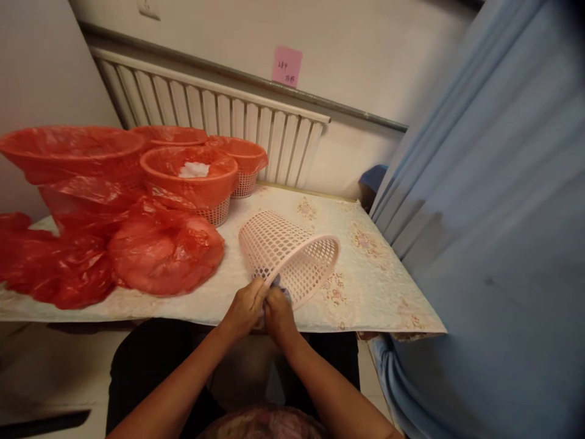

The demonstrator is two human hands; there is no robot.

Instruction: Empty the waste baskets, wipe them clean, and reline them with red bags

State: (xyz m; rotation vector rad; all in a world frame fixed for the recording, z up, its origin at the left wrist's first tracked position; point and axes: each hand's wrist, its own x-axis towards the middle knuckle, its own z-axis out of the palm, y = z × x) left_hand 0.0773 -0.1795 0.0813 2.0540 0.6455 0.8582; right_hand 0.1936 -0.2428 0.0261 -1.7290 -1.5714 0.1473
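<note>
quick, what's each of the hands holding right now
Left hand: closed, holding the basket by its rim.
Right hand: closed on a cloth at the rim.

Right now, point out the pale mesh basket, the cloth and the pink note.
Pale mesh basket [280, 242]: head view, outer wall.
Cloth [284, 288]: head view, its small visible part.
Pink note [287, 66]: head view, middle of the sheet.

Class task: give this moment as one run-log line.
left hand: grips basket by rim; right hand: holds cloth at basket's mouth; basket: tipped; nearby: red plastic bags
</note>
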